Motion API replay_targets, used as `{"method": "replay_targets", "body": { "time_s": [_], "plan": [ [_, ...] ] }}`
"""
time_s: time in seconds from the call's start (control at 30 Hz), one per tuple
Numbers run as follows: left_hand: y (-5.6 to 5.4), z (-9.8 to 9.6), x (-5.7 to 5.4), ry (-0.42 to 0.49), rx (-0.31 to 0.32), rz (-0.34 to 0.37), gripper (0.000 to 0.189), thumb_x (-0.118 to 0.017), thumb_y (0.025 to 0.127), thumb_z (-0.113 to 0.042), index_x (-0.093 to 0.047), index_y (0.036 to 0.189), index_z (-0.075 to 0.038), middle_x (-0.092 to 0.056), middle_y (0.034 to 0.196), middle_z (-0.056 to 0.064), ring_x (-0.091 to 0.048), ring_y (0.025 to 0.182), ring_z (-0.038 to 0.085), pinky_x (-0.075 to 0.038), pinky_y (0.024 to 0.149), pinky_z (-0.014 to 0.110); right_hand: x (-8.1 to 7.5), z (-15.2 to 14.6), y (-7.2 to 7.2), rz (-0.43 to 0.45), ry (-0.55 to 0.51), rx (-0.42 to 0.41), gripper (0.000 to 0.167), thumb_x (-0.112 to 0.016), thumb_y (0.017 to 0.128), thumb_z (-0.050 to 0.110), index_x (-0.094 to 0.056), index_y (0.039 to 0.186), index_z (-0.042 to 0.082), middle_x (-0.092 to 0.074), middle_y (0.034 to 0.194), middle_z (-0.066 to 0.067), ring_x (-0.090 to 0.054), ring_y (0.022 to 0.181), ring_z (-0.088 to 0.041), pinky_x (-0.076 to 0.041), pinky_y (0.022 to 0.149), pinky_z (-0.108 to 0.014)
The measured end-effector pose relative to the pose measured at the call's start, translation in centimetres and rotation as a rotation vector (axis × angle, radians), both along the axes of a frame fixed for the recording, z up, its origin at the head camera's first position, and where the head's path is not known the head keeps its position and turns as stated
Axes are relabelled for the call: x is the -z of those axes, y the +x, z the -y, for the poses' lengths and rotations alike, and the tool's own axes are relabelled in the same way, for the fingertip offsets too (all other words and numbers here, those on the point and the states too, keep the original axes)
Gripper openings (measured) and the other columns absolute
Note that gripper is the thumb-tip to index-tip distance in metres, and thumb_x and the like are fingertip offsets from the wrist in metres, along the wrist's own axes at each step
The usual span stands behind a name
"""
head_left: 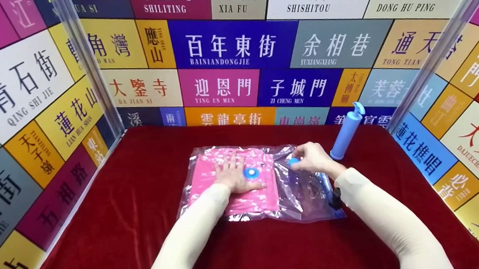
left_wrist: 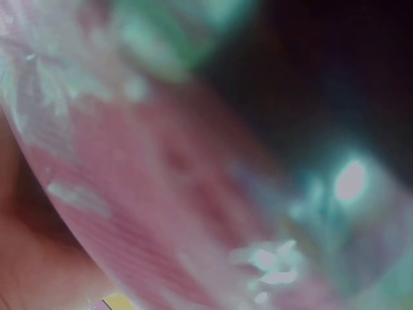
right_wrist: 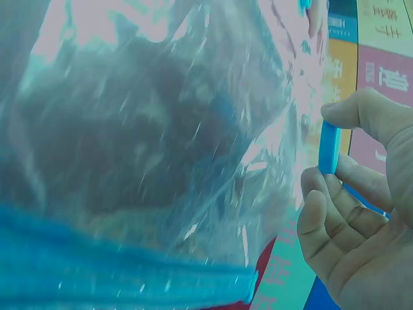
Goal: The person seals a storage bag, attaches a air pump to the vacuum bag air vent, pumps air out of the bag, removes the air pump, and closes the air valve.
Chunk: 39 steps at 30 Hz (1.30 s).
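A clear plastic vacuum storage bag (head_left: 301,189) lies flat with folded pink fabric (head_left: 204,170) inside. On its upper face sits a round blue valve (head_left: 251,173) with a pale centre. My left hand (head_left: 233,177) rests on the bag over the fabric, fingers spread, its thumb just below the valve. Between thumb and fingers my right hand (head_left: 310,157) pinches a small blue valve cap (right_wrist: 330,147), held above the bag's right part. The blue zip strip (right_wrist: 129,271) of the bag crosses the lower right wrist view. The left wrist view is blurred.
A blue hand pump (head_left: 346,134) stands upright at the table's back right, beyond my right hand. Dark red cloth (head_left: 143,190) covers the table. Printed panels with clear corner posts (head_left: 89,64) enclose its back and sides.
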<state>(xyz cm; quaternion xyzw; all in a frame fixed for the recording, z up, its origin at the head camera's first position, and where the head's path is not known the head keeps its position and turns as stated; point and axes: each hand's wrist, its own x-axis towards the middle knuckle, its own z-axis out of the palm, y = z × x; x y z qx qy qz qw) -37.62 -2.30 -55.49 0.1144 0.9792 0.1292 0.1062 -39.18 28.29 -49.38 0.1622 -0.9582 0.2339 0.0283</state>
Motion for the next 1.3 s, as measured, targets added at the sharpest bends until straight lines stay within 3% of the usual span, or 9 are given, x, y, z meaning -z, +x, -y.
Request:
{"method": "replay_targets", "body": {
  "time_s": [0.47,0.67,1.1,1.2,1.3],
  "plan": [
    [0.7,-0.3,-0.6,-0.027,0.014,0.004,0.139,-0.059,0.084,-0.101,-0.009,0.182,-0.016,0.006,0.191,0.017,-0.001,0.178,0.045,-0.003,0.143,0.072,0.2,5.1,0.3,0.024,-0.058,-0.072,0.037,-0.092,0.079,0.020,-0.087,0.112,0.005,-0.089,0.106,-0.012,-0.083,0.101,-0.031,-0.069,0.096,-0.049],
    [0.8,-0.2,-0.7,-0.024,0.001,-0.021,0.136,-0.060,0.085,-0.099,-0.012,0.182,-0.017,0.004,0.191,0.017,0.000,0.178,0.046,-0.002,0.143,0.074,0.3,8.0,0.1,0.040,-0.036,-0.150,0.037,-0.093,0.083,0.022,-0.086,0.115,0.004,-0.088,0.109,-0.015,-0.082,0.101,-0.033,-0.069,0.096,-0.049],
    [0.2,-0.4,0.3,-0.037,-0.006,0.033,0.140,-0.058,0.082,-0.104,-0.006,0.183,-0.020,0.011,0.191,0.011,0.006,0.178,0.044,0.002,0.143,0.073,2.8,11.4,-0.3,0.121,-0.028,-0.200,0.034,-0.094,0.089,0.020,-0.085,0.117,0.003,-0.088,0.109,-0.014,-0.084,0.102,-0.029,-0.070,0.098,-0.041],
    [0.1,-0.3,0.2,-0.031,-0.004,0.025,0.140,-0.058,0.082,-0.103,-0.006,0.183,-0.021,0.011,0.191,0.011,0.005,0.178,0.043,0.002,0.143,0.072,3.1,11.5,-1.0,0.098,-0.036,-0.234,0.033,-0.095,0.088,0.023,-0.086,0.114,0.005,-0.088,0.105,-0.012,-0.084,0.097,-0.027,-0.070,0.094,-0.040],
    [0.0,-0.2,0.0,-0.024,0.001,0.018,0.139,-0.058,0.083,-0.103,-0.007,0.183,-0.021,0.011,0.191,0.012,0.005,0.178,0.044,0.002,0.143,0.072,5.8,11.1,-3.7,0.033,-0.038,-0.274,0.033,-0.097,0.084,0.032,-0.088,0.108,0.011,-0.089,0.097,-0.005,-0.081,0.089,-0.021,-0.067,0.089,-0.036]
  ]
}}
